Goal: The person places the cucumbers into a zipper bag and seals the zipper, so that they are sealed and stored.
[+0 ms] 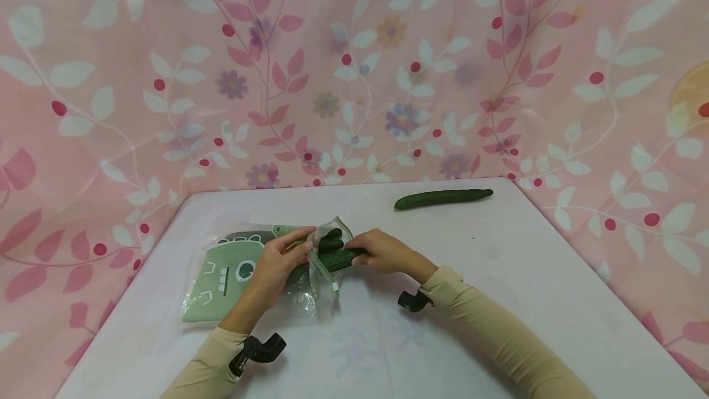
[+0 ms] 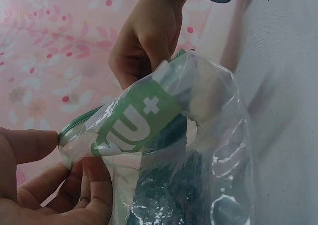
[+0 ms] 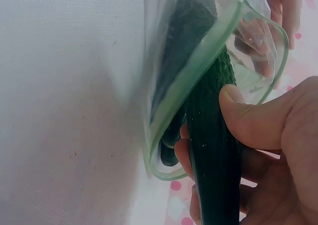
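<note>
A clear zip bag (image 1: 232, 276) with a green cartoon print lies on the table, its mouth held open toward the right. My left hand (image 1: 277, 263) pinches the upper edge of that mouth between thumb and fingers. In my right hand (image 1: 388, 252) is a cucumber (image 3: 211, 135), gripped near its outer end, with its other end inside the bag. Other dark green cucumbers (image 1: 331, 240) lie inside the bag beside it. Through the plastic in the left wrist view, the cucumber (image 2: 169, 185) shows as a dark shape.
Another cucumber (image 1: 443, 199) lies near the back edge of the white-covered table (image 1: 554, 288). A white slider (image 1: 335, 287) sits at the lower end of the bag's zip. Behind the table hangs a pink floral cloth (image 1: 354, 79).
</note>
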A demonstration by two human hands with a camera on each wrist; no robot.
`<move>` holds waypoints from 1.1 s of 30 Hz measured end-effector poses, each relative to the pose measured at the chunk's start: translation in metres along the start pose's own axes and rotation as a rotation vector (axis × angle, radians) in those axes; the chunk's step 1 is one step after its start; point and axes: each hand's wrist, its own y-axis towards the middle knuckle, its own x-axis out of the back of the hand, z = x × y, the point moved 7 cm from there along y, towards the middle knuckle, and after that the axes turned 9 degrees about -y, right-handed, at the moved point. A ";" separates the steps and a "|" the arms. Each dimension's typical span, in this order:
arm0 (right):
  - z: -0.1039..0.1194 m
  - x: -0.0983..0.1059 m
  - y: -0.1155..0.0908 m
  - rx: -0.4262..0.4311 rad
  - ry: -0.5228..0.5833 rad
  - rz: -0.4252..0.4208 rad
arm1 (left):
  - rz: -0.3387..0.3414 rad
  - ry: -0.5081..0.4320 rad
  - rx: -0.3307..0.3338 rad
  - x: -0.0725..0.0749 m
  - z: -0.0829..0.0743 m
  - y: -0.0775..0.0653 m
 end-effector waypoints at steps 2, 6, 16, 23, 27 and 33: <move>-0.001 -0.001 0.000 -0.009 0.000 0.002 | -0.001 0.000 0.003 0.000 0.000 0.000; -0.001 -0.001 -0.001 -0.015 -0.004 0.017 | 0.000 0.010 0.004 0.000 0.000 0.000; -0.006 -0.011 -0.014 -0.007 0.008 0.037 | 0.009 0.048 0.004 0.000 0.000 -0.001; -0.015 -0.013 -0.025 -0.043 0.066 -0.013 | 0.005 0.049 0.003 0.000 0.002 -0.001; -0.025 -0.007 -0.032 -0.061 0.047 -0.028 | 0.003 0.049 0.000 0.000 0.002 -0.001; -0.034 0.004 -0.039 -0.061 -0.040 -0.012 | 0.010 0.046 -0.001 0.000 0.002 -0.001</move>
